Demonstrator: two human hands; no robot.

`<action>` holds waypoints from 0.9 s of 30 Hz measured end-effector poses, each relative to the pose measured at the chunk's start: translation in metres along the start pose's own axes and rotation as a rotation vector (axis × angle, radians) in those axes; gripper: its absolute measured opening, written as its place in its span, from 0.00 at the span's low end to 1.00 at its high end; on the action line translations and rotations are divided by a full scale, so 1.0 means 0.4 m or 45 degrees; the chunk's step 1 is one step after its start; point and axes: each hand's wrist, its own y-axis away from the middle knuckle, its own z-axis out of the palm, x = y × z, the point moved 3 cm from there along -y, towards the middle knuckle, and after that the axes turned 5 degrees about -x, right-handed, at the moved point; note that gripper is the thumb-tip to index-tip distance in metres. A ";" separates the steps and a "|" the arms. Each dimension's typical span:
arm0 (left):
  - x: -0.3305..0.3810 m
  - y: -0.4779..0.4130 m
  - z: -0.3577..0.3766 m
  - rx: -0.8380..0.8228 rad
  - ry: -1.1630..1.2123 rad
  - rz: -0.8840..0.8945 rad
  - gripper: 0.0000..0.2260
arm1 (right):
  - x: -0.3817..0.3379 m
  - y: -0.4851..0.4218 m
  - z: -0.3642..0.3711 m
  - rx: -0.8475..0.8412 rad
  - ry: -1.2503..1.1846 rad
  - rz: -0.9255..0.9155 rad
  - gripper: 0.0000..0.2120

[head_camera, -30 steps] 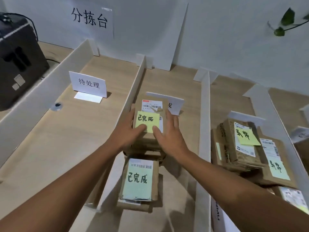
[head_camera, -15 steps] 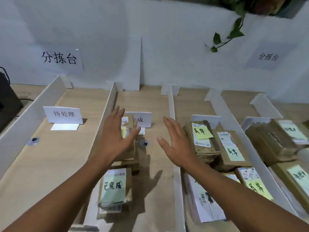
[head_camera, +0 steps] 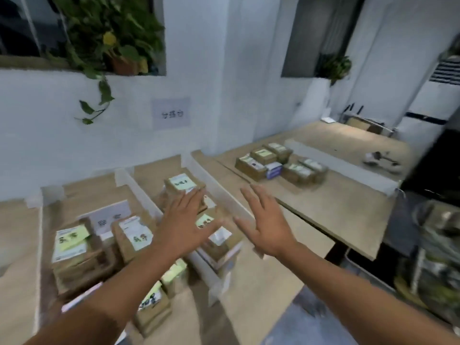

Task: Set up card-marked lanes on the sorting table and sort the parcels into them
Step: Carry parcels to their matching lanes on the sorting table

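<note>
Both are hovering empty w/ fingers spread: left hand (head_camera: 185, 227), right hand (head_camera: 267, 227). Parcels (head_camera: 281, 164) are sitting up-right on the next table (head_camera: 336, 202) (blurry), so right hand's nearer.

Brown cardboard parcels (head_camera: 74, 260) at eight o'clock carry pale yellow-green notes (head_camera: 72, 236) with black handwriting. White dividers (head_camera: 224, 195) cross a light wood-grain table (head_camera: 336, 207). At two o'clock a box (head_camera: 273, 169) is blue and white. The wall (head_camera: 37, 145) is white. At eleven o'clock the plant (head_camera: 112, 28) is green with one yellow patch.
</note>
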 end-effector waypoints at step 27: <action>0.619 -1.033 0.839 -0.286 0.551 -0.030 0.38 | 1.332 -0.239 -0.190 -0.227 -0.017 0.472 0.34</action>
